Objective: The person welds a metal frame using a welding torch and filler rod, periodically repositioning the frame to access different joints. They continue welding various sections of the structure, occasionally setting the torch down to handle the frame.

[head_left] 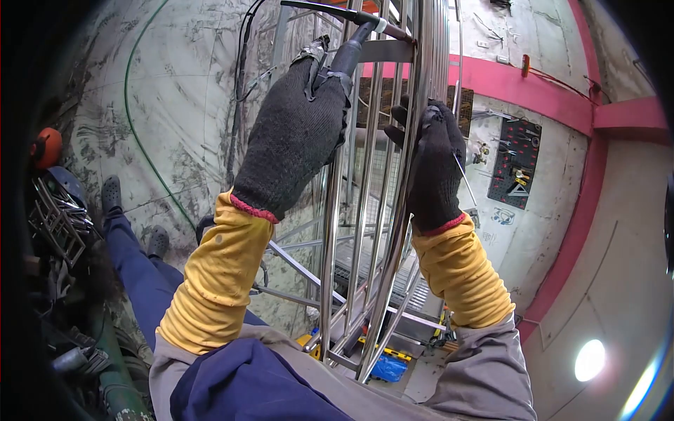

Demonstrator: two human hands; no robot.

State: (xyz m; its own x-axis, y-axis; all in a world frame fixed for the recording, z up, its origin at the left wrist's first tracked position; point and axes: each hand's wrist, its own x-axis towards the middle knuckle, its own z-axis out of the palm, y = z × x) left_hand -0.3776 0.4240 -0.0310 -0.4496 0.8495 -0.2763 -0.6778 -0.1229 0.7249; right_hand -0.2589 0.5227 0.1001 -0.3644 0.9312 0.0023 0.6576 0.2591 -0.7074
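Note:
My left hand (298, 133), in a black knit glove, is closed around the dark handle of a welding torch (349, 55). The torch head lies crosswise above the fist, its nozzle end against the upright polished tubes. A frame of shiny metal tubes (357, 196) runs up between my arms. On its right side, my right hand (435, 158), also black-gloved, is closed at the tube edge, with some fingers reaching behind it. A thin metal rod (463, 175) sticks out from this hand, down and to the right. Its grip is partly hidden.
Legs in blue trousers (133, 245) with grey clogs show at left, beside a green hose (130, 91). Metal scraps (60, 217) crowd the left edge. A tool board (516, 161) hangs at right, near a pink beam (512, 88). A blue bag (390, 368) lies below the frame.

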